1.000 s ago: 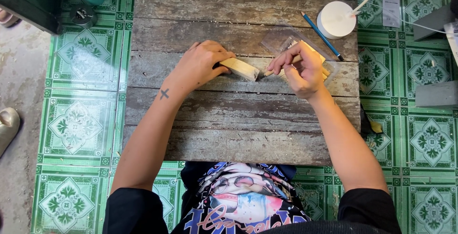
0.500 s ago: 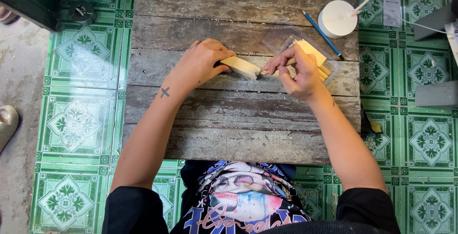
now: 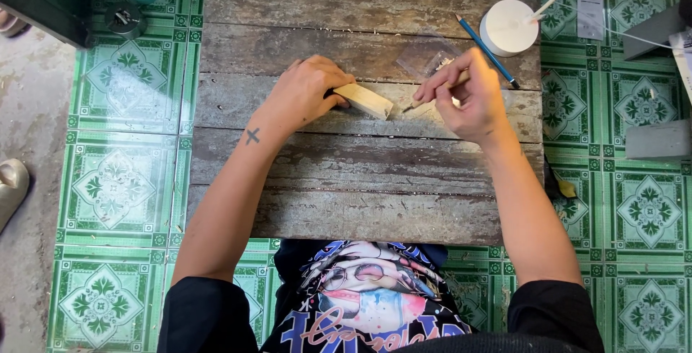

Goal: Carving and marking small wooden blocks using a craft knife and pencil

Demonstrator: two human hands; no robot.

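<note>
L hand (image 3: 306, 94) keeps a small pale wood block (image 3: 364, 99) pinned at frame centre on the plank bench (image 3: 346, 173), while R hand (image 3: 465, 97), pinching a thin tool, has slid rightward off the yellow sandpaper, now hidden, w/ tip just beside the block's end

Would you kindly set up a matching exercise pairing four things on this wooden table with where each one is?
Things:
1. wooden block
2. blue pencil
3. white round container
4. thin tool

Places:
A. at the table's far right corner
B. pinched in the right hand
C. held down by the left hand
D. lying slantwise beside the container

Pairs: 1-C, 2-D, 3-A, 4-B
</note>
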